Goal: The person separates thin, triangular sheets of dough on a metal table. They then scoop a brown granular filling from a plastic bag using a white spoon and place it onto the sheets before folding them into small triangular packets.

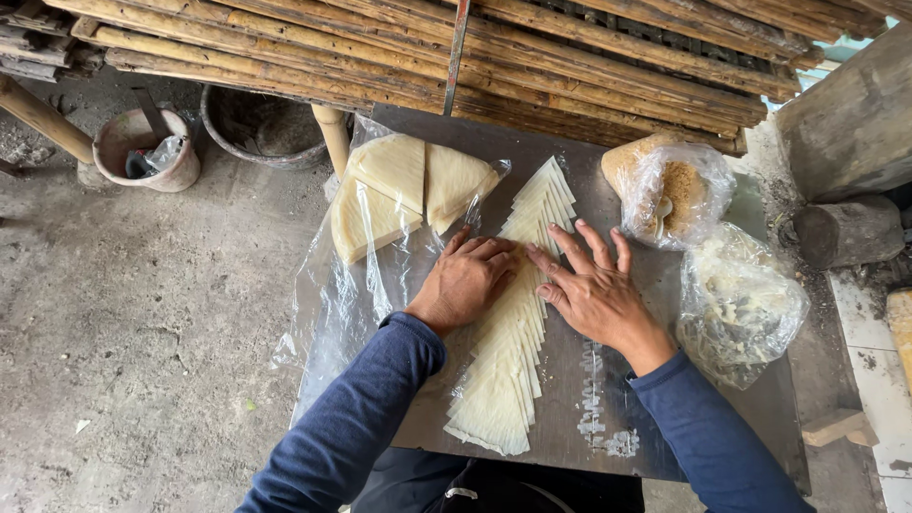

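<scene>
Both hands lie flat, fingers spread — left hand (467, 277) and right hand (591, 290) pressing the fanned row of pale triangular wrappers (518, 313) on the dark board (589, 418).

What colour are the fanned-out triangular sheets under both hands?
Pale cream-yellow sheets, seen in the head view.

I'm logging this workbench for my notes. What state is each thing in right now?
Left hand: flat, pressing on the fanned wrappers.
Right hand: fingers spread, resting on the fan's edge.
Fanned wrappers: overlapped in a long row on the board.
Triangle stack: piled on clear plastic.
Bag of brown crumbs: open at the top.
Bag of pale shreds: full, mouth not visible.
Bucket: upright, holding crumpled plastic.
</scene>
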